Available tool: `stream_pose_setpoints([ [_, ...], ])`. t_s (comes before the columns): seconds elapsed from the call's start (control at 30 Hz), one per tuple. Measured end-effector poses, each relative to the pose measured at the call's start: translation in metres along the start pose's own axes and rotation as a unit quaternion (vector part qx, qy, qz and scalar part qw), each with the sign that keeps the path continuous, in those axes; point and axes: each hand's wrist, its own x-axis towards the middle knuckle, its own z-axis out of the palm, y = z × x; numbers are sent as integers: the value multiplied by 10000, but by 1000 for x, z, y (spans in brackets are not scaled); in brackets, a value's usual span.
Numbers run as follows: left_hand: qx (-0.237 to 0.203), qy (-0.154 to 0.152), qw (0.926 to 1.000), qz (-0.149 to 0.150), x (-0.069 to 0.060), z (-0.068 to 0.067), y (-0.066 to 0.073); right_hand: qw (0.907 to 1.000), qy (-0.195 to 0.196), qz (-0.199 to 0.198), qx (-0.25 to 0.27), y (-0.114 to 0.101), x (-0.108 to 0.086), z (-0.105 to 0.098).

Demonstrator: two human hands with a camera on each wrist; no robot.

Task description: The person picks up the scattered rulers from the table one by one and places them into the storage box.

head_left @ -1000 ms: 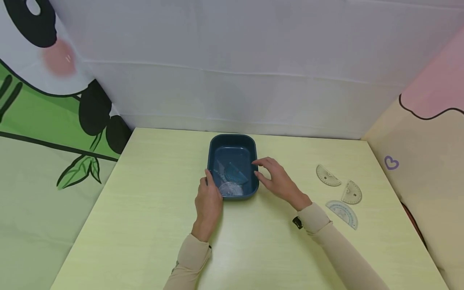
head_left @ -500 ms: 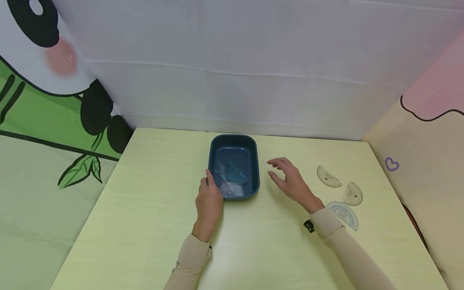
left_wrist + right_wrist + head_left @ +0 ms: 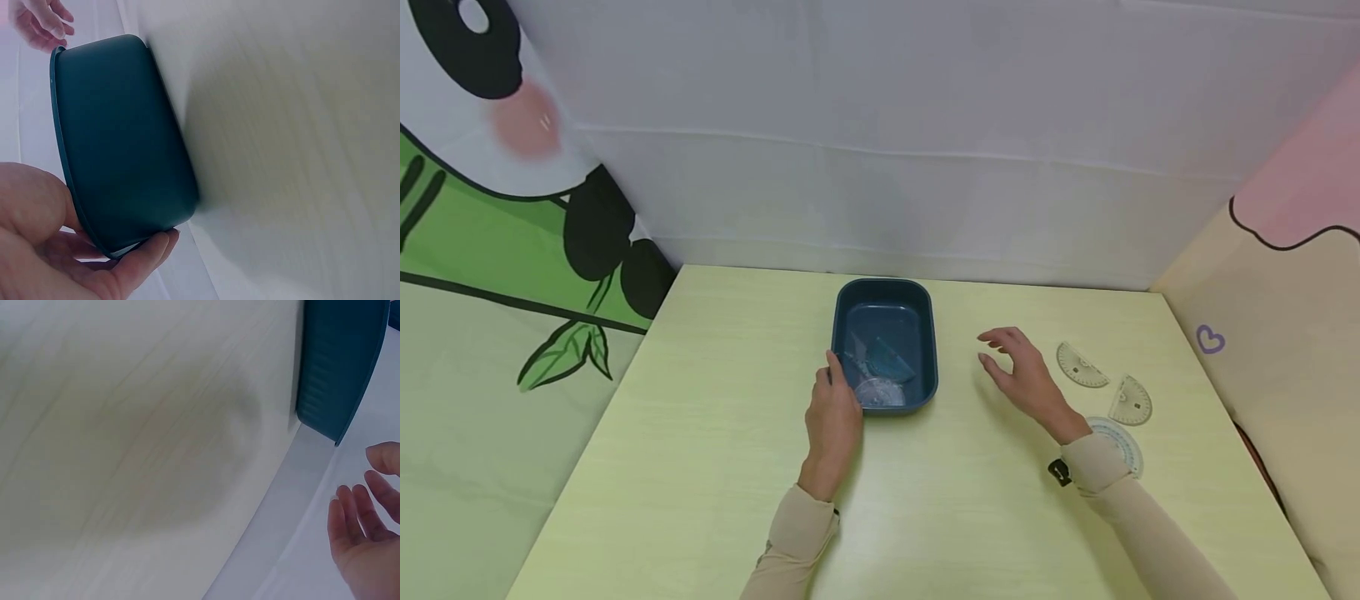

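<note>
A dark blue rectangular box [image 3: 884, 310] stands on the table, holding several clear and bluish flat pieces, among them a blue one [image 3: 889, 360]. The left hand [image 3: 833, 425] grips the box at its near left corner; in the left wrist view, fingers and thumb lie around the rim of the box [image 3: 119, 137]. To the right of the box, the right hand [image 3: 1028, 379] hovers over the table with relaxed fingers and holds nothing. Beyond it lie two clear protractors [image 3: 1081, 367] [image 3: 1131, 402] and a bluish protractor [image 3: 1122, 443], partly hidden by the right sleeve.
The pale yellow-green table [image 3: 715, 400] ends at a grey-white cloth wall [image 3: 925, 208] behind the box. A printed panel [image 3: 482, 250] stands on the left, and a beige and pink one [image 3: 1285, 333] on the right.
The right hand has moved away from the right rim of the box, rightward toward the protractors. The left hand and the box have stayed in place.
</note>
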Motion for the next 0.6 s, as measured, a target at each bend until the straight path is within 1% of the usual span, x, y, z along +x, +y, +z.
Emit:
stream_pose_setpoints([
  [0.3,21,14,10000,43,-1,-1,0,9994,187,276,-58,12,-6,-9],
  [0.6,23,-43,10000,15,0,-2,0,9985,97,507,-187,26,-12,-18],
])
